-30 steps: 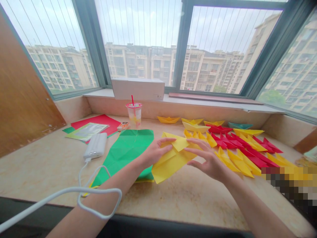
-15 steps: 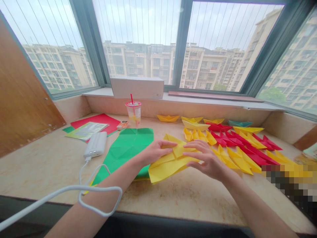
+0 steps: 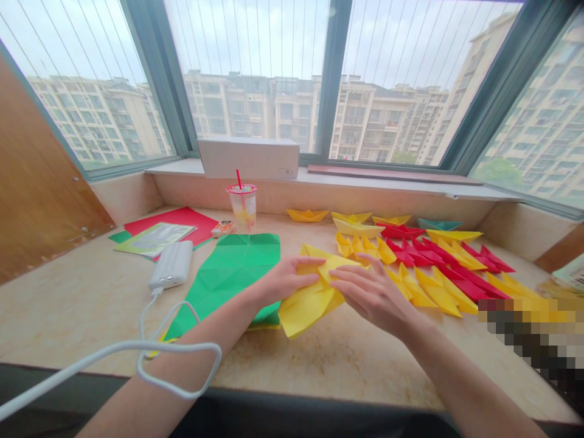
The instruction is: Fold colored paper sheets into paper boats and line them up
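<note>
Centrally, in the head view, a folded yellow paper sheet (image 3: 310, 302) lies on the marble desk (image 3: 68, 316), its left edge against a creased green paper sheet (image 3: 223, 274). The left hand (image 3: 287, 281) rests open on the yellow fold, its fingers extended and pressing down, with no closed pinch visible. The right hand (image 3: 374, 298) is also open, fingers spread, its fingertips (image 3: 351, 274) at the yellow paper's right side. Close beyond lie rows of folded yellow paper boats (image 3: 438, 291) and red paper boats (image 3: 474, 283). Possible faults: a released flap could spring open if its crease is not firmly set; a sliding sheet could knock the nearby boats out of line; and the white cable (image 3: 114, 348) looped around the left forearm (image 3: 182, 365) could drag across the paper.
</note>
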Demonstrator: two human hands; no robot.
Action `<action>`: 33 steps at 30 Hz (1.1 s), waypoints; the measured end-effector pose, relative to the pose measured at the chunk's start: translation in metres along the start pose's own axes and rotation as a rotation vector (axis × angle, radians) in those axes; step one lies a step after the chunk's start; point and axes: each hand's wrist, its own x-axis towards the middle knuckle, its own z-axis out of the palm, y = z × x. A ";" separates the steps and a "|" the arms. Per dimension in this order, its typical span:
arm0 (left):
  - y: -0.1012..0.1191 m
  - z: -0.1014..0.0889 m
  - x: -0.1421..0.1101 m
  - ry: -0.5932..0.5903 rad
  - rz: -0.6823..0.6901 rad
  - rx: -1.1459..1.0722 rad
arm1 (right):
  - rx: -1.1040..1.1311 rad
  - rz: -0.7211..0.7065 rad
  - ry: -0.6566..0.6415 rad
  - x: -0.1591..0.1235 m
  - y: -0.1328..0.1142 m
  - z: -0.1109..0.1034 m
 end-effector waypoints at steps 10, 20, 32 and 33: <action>-0.006 -0.002 0.002 -0.004 0.007 0.007 | -0.088 -0.077 -0.099 0.003 -0.012 0.013; -0.005 -0.003 0.000 -0.056 0.059 0.075 | -0.062 -0.198 -0.145 0.006 -0.026 0.012; -0.002 0.012 -0.005 -0.145 0.327 0.400 | 0.029 -0.029 -0.030 0.005 -0.026 0.021; 0.001 0.012 -0.007 -0.156 0.336 0.400 | 0.035 -0.018 0.013 0.004 -0.026 0.019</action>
